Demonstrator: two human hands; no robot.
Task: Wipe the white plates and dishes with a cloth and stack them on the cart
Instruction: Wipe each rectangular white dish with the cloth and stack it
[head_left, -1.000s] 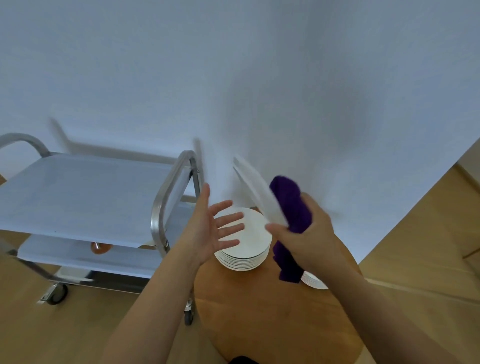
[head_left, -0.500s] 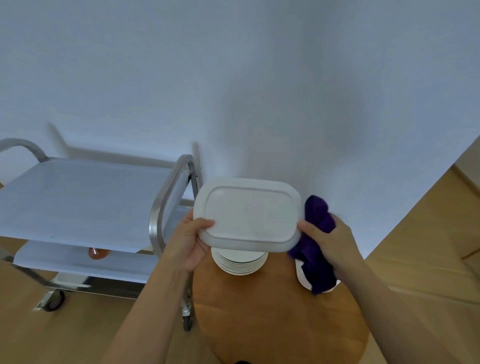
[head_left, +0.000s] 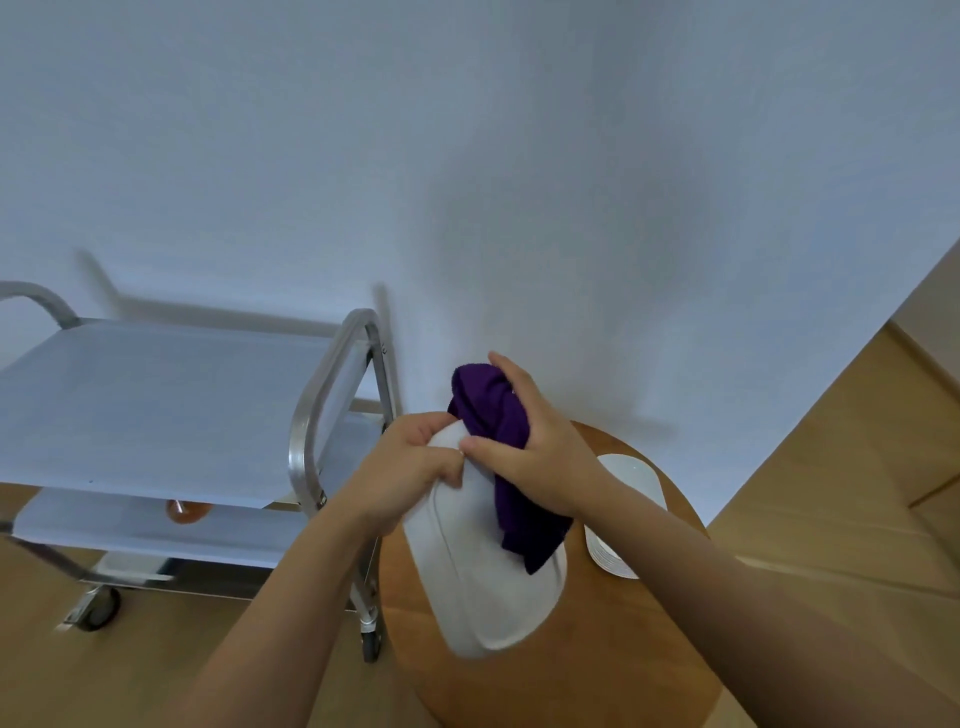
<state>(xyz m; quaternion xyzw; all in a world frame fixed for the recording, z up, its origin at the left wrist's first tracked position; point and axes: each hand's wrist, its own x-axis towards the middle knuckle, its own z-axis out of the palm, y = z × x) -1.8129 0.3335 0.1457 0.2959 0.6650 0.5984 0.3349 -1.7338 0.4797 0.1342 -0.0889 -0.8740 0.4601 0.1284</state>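
Our left hand (head_left: 410, 470) grips the top edge of a white rectangular dish (head_left: 483, 587), held tilted above the round wooden table (head_left: 545, 691). Our right hand (head_left: 540, 457) clutches a purple cloth (head_left: 511, 467) against the dish's face. A stack of white plates (head_left: 631, 519) sits beside; the metal cart (head_left: 322, 415) stands left.

You hold a dish (head_left: 485, 587) that looks like white ceramic, smooth, with a soft matt shine. The cloth (head_left: 506, 457) on it is dark purple, thick and fuzzy like terry, fully matt. The bench (head_left: 597, 670) under your hands is wood, smooth, with a warm satin finish. On it the stack of plates (head_left: 631, 493) is white and smooth too. The cart (head_left: 322, 415) has a frame of brushed metal, a little glossy, and its shelves look covered with pale matt sheets. The floor (head_left: 831, 467) looks like light wood.
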